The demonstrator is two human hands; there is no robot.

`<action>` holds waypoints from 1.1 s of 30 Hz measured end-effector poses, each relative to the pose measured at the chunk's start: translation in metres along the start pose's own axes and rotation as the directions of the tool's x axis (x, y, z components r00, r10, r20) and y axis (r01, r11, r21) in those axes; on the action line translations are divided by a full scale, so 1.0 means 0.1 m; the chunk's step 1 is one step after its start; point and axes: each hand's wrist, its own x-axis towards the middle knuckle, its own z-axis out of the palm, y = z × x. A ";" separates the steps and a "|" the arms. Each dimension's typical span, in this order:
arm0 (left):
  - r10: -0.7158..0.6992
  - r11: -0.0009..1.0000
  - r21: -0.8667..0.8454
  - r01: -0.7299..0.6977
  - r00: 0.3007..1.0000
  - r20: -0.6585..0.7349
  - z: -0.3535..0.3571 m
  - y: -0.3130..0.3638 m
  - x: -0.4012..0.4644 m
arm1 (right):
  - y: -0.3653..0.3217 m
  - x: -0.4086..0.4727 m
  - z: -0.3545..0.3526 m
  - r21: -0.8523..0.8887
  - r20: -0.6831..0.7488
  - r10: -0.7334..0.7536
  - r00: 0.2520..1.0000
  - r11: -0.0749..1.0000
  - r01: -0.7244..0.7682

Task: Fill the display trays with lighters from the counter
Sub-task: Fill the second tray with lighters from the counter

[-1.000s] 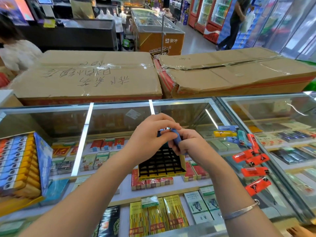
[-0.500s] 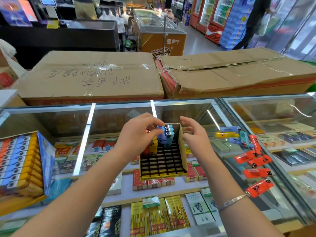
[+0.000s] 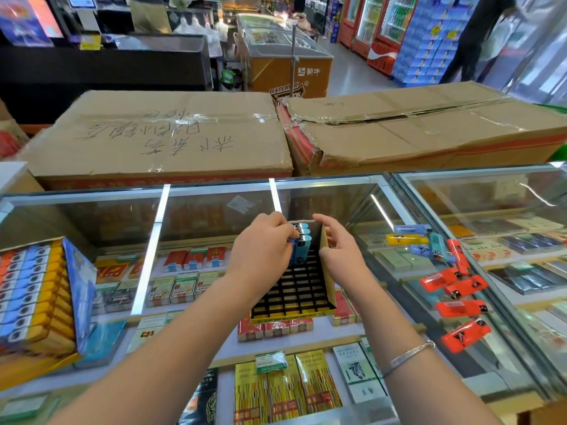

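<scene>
The left hand [image 3: 260,246] has its fingers curled round a small row of blue lighters [image 3: 302,242] and pinches them at the far end of the display tray [image 3: 294,296], which stands on the glass counter [image 3: 368,332]. The right hand [image 3: 339,245] is just beside these lighters, on the other side of the tray wall; its fingers are loosely bent and a little spread, near the cardboard edge, and I cannot tell if they touch it. In front of both hands, nearer to the person, most of the black grid of the tray is empty, so the filling looks only at its beginning. Well to the right of the right fingers, loose lighters lie on the counter: orange ones [image 3: 460,308], a yellow one [image 3: 406,239] and some blue ones [image 3: 414,230]. To do this step well, I think each lighter should go straight down into its own cell, with the metal heads up and level, while the right fingers steady the light tray so it does not slide on the glass. It seems better to finish one row before starting the next, and to press gently.
</scene>
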 end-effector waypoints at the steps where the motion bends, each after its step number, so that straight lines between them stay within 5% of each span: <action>1: -0.001 1.000 0.016 0.001 1.000 0.004 0.01 0.01 0.00 | 0.00 0.00 0.00 0.001 0.000 -0.002 1.000 1.000 0.002; 6: 0.026 0.997 0.078 -0.024 0.999 -0.031 0.04 -0.01 -0.04 | 0.02 0.00 -0.01 0.000 0.004 -0.003 1.000 1.000 0.003; 12: -0.074 0.992 -0.093 0.087 0.989 0.130 0.13 -0.16 -0.19 | 0.04 0.01 0.01 -0.012 -0.025 -0.012 1.000 1.000 0.012; 21: -0.259 0.866 -0.416 0.276 0.961 0.098 0.21 -0.28 -0.29 | 0.04 -0.03 -0.06 0.032 -0.029 -0.010 1.000 0.999 0.011; 29: -0.215 0.859 -0.447 0.249 0.968 0.125 0.31 -0.23 -0.20 | 0.19 -0.05 -0.43 -0.105 -0.300 -0.018 0.954 0.994 -0.014; 33: -0.214 0.838 -0.483 0.254 0.967 0.136 0.36 -0.19 -0.16 | 0.28 0.01 -0.73 -0.337 -0.420 -0.033 0.907 0.934 -0.122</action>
